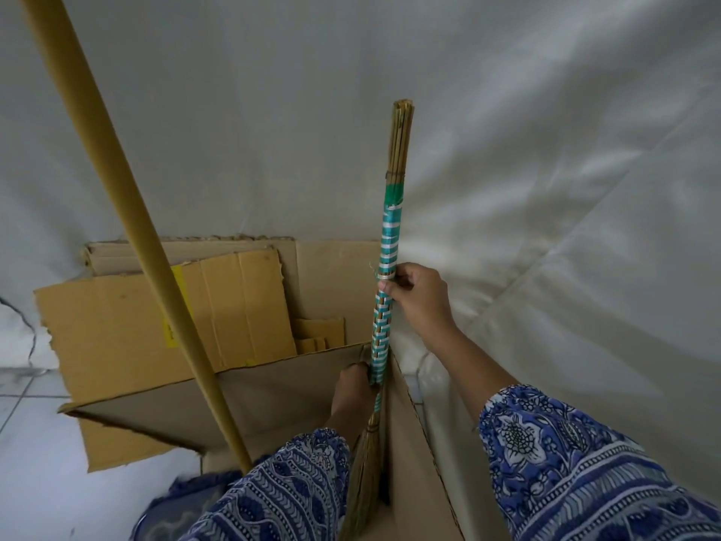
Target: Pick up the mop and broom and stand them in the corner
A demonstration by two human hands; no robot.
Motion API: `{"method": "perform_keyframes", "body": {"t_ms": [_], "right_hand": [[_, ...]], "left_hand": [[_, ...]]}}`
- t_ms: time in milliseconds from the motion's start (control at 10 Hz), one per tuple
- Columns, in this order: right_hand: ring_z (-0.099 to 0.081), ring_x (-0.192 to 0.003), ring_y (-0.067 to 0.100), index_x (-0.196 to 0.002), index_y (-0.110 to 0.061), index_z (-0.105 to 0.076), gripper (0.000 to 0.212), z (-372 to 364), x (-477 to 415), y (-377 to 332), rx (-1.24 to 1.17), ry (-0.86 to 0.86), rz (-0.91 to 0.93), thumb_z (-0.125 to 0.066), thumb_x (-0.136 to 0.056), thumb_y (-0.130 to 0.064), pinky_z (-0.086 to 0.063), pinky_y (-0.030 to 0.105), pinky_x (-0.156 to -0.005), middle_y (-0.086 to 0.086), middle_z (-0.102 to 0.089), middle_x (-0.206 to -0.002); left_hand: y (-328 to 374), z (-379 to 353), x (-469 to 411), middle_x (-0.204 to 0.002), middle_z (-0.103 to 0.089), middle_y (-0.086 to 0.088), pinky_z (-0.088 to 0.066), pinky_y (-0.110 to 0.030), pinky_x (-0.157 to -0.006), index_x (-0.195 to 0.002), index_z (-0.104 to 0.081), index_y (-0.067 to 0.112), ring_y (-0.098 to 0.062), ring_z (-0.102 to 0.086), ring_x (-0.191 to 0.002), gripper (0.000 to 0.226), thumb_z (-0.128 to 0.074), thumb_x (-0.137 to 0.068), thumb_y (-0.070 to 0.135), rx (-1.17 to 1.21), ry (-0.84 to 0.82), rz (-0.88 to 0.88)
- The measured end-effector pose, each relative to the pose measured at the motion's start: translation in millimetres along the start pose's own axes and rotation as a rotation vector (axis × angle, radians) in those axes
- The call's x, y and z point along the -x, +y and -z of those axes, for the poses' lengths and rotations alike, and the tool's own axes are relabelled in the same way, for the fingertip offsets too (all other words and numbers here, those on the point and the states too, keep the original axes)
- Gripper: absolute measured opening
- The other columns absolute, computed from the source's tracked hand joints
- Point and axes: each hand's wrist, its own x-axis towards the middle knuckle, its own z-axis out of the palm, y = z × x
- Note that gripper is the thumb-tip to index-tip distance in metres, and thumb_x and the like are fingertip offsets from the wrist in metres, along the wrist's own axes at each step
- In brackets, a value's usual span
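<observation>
The broom (390, 236) stands nearly upright in the middle of the view, its handle wrapped in teal and white weave with bare reed ends on top. Its straw bristles (364, 486) hang down beside my left sleeve. My right hand (419, 302) grips the handle at mid height. My left hand (355, 396) is closed around the handle lower down, just above the bristles. The mop's long yellow-tan pole (156, 267) leans diagonally from the upper left down to its blue stringy head (183, 501) on the floor. Neither hand touches the mop.
Flattened cardboard sheets (128, 329) and an open cardboard box (273, 396) stand against the white cloth-draped wall (273, 111). More white cloth (585, 306) covers something at the right. White tiled floor (35, 443) shows at the lower left.
</observation>
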Motion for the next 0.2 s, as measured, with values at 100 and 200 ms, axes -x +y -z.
{"method": "perform_keyframes", "body": {"t_ms": [100, 200], "right_hand": [[-0.062, -0.098, 0.016, -0.115, -0.003, -0.061, 0.035, 2, 14, -9, 0.030, 0.036, -0.015, -0.065, -0.082, -0.015, -0.048, 0.010, -0.075, 0.012, -0.068, -0.116], [-0.056, -0.114, 0.019, -0.127, -0.005, -0.050, 0.048, 5, 26, -20, 0.023, 0.143, -0.069, -0.064, -0.084, -0.020, -0.042, 0.010, -0.081, 0.010, -0.058, -0.130]], "left_hand": [[7, 19, 20, -0.117, -0.064, -0.014, -0.052, -0.038, -0.088, -0.112, -0.057, 0.005, -0.028, -0.059, -0.105, 0.027, -0.055, -0.087, 0.015, -0.023, 0.024, -0.055], [11, 38, 38, -0.122, -0.060, -0.010, -0.049, -0.037, -0.089, -0.118, -0.053, 0.011, -0.026, -0.056, -0.109, 0.029, -0.050, -0.091, 0.019, -0.033, 0.087, -0.164]]}}
